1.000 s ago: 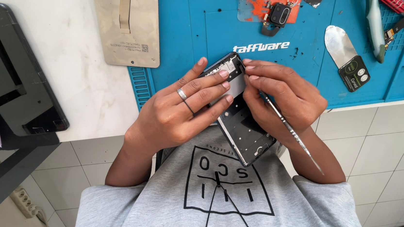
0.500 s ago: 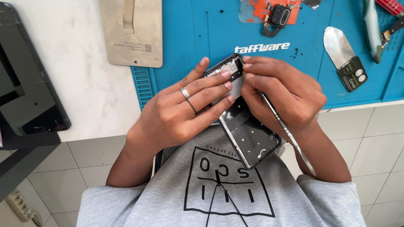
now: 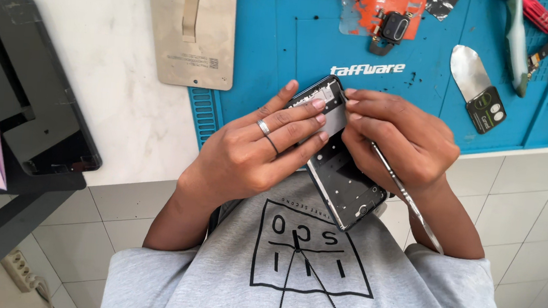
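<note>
Head view, one item in hand: black rectangular opened phone frame (image 3: 344, 180), tilted, held over the near edge of the blue silicone repair mat (image 3: 278, 35), above the grey printed shirt (image 3: 303, 269). Left hand (image 3: 254, 152), ringed, grasps the frame's upper end, fingers laid across it. Right hand (image 3: 397, 142) is closed around a thin metal pry rod (image 3: 409, 199), fingertips pressed at the frame's top corner. On the mat: orange plastic piece (image 3: 366, 3) with small black camera module (image 3: 396, 27), and silver rounded opening pick (image 3: 475, 79). Beige phone back cover (image 3: 192, 28) lies beside the mat on the white tabletop (image 3: 119, 107).
</note>
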